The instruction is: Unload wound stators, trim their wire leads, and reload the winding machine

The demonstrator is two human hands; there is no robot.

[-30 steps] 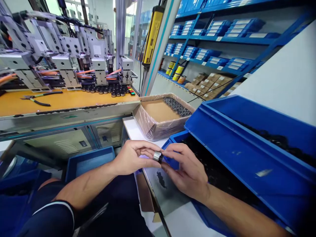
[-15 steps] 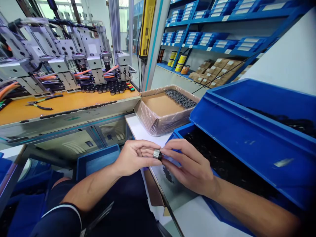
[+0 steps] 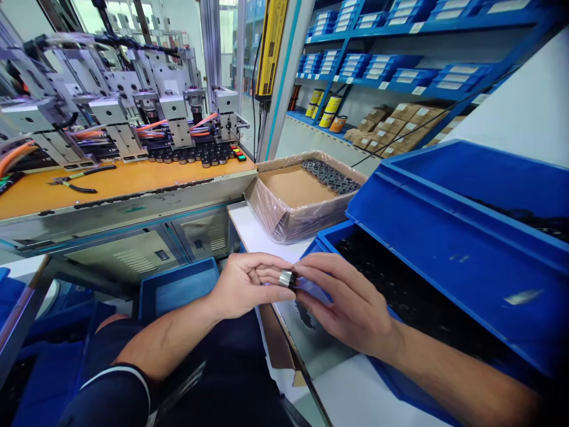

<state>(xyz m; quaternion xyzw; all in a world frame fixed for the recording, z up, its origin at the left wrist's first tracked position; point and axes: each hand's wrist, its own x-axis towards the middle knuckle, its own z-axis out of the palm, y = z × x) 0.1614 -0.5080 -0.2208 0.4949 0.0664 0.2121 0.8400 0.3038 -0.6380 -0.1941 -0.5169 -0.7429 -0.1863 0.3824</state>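
Observation:
A small silver and black cylindrical part (image 3: 285,278) lies sideways between my two hands. My left hand (image 3: 244,284) holds its silver end between thumb and fingers. At the black end are the fingertips of my right hand (image 3: 349,299); the thumb and fingers curve around it, and whether they grip a separate piece is too small to tell. Both hands are above the white side table (image 3: 251,228), beside a blue bin (image 3: 326,236) of dark parts.
A plastic-lined carton (image 3: 293,222) with rows of black parts stands behind my hands. Stacked blue bins (image 3: 444,249) rise on the right. Pliers (image 3: 82,178) lie on the orange bench (image 3: 146,188) below a machine. A blue tray (image 3: 178,290) sits lower left.
The view has shifted slightly. The part shows a little more of its silver side between my hands, which keep nearly the same pose.

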